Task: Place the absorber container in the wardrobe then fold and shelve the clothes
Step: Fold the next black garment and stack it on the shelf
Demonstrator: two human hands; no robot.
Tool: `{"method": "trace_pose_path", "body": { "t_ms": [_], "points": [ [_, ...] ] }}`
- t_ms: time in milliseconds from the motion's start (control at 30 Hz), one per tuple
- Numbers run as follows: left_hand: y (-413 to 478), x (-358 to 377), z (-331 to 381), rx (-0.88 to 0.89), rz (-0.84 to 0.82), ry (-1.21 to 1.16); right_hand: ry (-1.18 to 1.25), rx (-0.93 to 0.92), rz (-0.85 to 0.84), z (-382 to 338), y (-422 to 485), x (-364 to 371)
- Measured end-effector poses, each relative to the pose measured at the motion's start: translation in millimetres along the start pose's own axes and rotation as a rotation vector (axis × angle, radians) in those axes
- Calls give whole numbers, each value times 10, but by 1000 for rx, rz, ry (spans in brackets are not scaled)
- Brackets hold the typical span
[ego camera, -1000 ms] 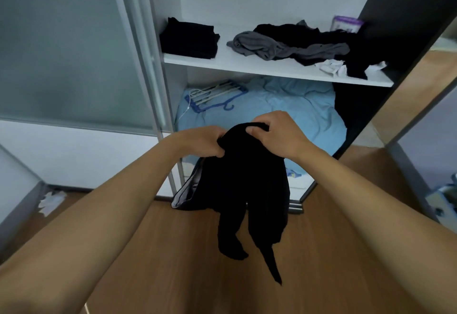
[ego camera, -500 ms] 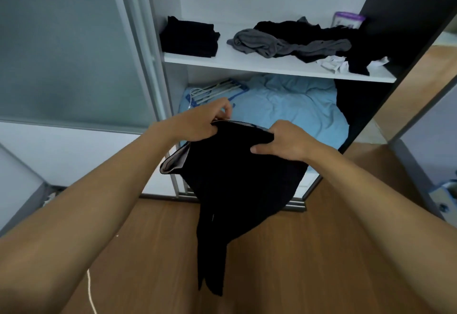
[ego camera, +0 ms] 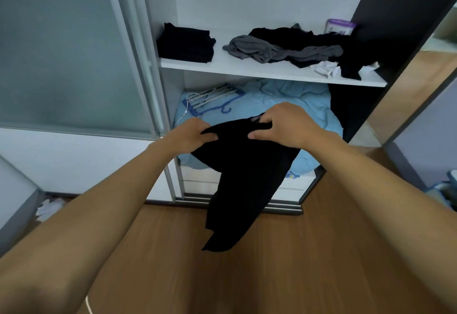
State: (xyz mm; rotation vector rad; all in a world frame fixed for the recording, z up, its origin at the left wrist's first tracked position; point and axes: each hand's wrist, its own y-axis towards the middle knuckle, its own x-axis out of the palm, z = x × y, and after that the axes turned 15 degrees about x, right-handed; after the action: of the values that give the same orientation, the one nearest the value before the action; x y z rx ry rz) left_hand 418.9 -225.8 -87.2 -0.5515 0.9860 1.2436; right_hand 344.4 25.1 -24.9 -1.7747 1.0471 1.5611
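Head view.

- Left hand (ego camera: 195,135): fingers curled round the top edge of a black garment (ego camera: 242,177), gripping it.
- Right hand (ego camera: 286,125): pinches the same top edge just beside the left, thumb under, fingers bunched over the cloth.
- The black garment is held up in front of the open wardrobe. It hangs from both hands, and its lower end tapers to a point above the wooden floor (ego camera: 272,276). What kind of garment it is cannot be told.
- White shelf (ego camera: 247,72), left end: folded black stack (ego camera: 185,44), squared off.
- Shelf, middle to right: unfolded heap with a grey garment (ego camera: 259,50) in front, black clothes (ego camera: 309,39) behind and draped over the right end, and a crumpled white piece (ego camera: 326,68) at the front edge.
- Absorber container (ego camera: 340,26): purple-rimmed, upright at the back right of the shelf behind the black clothes, its lower part hidden by them.
- Compartment below the shelf: rumpled light blue bedding (ego camera: 291,98), with a blue multi-bar hanger (ego camera: 212,98) lying on its left side.
- Frosted sliding door (ego camera: 61,53) stands left of the opening.
- Crumpled white paper (ego camera: 49,208) lies on the floor at far left by the wall.
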Motion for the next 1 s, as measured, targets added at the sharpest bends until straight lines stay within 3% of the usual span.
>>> {"method": "trace_pose_path", "body": {
  "t_ms": [133,333,400,500,600,833,1000],
  "points": [
    [110,-125,99,18,63,48,-106,95,9,175,-60,-72],
    [219,-289,190,51,-204,278,-12,-6,103,110,-92,-123],
    [230,-323,206,87,-252,214,-9,-35,117,72,-89,-180],
    [214,-337,325,86,-307,-107,-7,-45,138,30,-84,-271],
    [299,-270,420,82,-176,-246,-21,-35,148,-18,-89,-332],
    [424,-252,444,107,49,47,-93,-33,77,-8,-179,-384],
    [374,-421,518,97,178,266,-122,147,-2,193,-242,-192]
  ]
}}
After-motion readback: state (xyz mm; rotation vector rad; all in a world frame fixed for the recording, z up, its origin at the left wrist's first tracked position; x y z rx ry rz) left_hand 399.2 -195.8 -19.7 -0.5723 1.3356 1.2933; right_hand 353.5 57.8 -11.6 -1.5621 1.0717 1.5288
